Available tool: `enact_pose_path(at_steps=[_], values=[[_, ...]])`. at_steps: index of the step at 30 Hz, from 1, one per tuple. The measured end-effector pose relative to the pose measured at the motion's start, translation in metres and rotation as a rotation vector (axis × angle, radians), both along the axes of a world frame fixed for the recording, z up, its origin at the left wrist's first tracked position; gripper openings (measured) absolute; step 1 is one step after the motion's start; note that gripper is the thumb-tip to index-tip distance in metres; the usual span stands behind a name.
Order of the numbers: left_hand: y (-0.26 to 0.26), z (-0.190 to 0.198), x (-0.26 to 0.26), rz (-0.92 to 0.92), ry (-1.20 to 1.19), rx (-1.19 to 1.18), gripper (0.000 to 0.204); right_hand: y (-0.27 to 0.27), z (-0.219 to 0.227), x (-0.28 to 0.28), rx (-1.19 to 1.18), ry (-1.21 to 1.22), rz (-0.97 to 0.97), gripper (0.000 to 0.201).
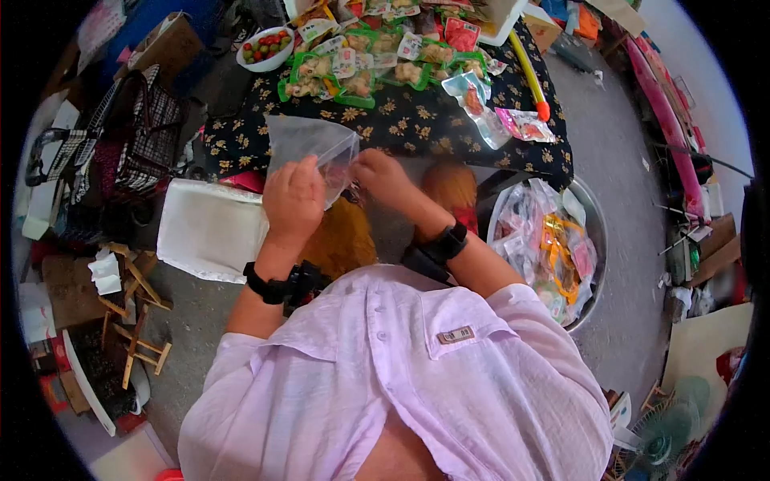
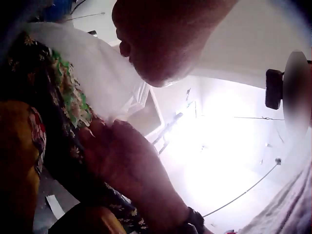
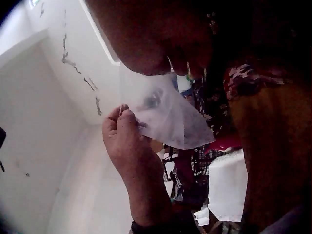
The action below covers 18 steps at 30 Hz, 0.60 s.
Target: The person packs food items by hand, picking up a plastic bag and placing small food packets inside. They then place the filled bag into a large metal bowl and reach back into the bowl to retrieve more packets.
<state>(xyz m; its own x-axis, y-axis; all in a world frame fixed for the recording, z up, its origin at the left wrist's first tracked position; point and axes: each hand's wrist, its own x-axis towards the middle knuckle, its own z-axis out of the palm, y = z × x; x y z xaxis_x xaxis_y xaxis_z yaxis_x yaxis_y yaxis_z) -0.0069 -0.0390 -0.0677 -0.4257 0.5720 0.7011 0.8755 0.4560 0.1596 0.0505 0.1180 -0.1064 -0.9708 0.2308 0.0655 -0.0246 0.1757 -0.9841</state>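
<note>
The left hand and right hand each pinch a translucent, thin plastic bag between fingers; it looks light, limp, slippery, best held by its edges.

Bare tablecloth between bag and packets

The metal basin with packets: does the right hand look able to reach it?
Probably yes: nothing visible separates the metal basin from the right forearm. But the right hand pinches the clear bag, and may need to let go first.
</note>
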Motion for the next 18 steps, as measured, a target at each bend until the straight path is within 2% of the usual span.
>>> enact_pose_path(at_steps=[2, 5, 8, 11, 12, 18], values=[[0.002, 0.004, -0.003, 0.032, -0.011, -0.049, 0.017, 0.006, 0.009, 0.0, 0.002, -0.036, 0.05, 0.014], [0.003, 0.003, -0.021, 0.098, 0.005, -0.089, 0.017, 0.027, -0.003, -0.019, 0.197, 0.072, -0.061, 0.018], [0.005, -0.006, -0.048, 0.186, 0.026, -0.111, 0.015, 0.051, -0.002, -0.047, 0.313, 0.047, -0.168, 0.022], [0.014, -0.012, -0.062, 0.224, -0.001, -0.123, 0.012, 0.068, -0.009, -0.082, 0.648, 0.204, -0.24, 0.026], [0.018, -0.013, -0.064, 0.227, -0.016, -0.124, 0.011, 0.07, -0.008, -0.092, 0.672, 0.193, -0.257, 0.026], [0.042, -0.05, -0.064, 0.229, -0.322, -0.127, 0.018, 0.078, -0.023, -0.144, 0.83, 0.076, -0.368, 0.027]])
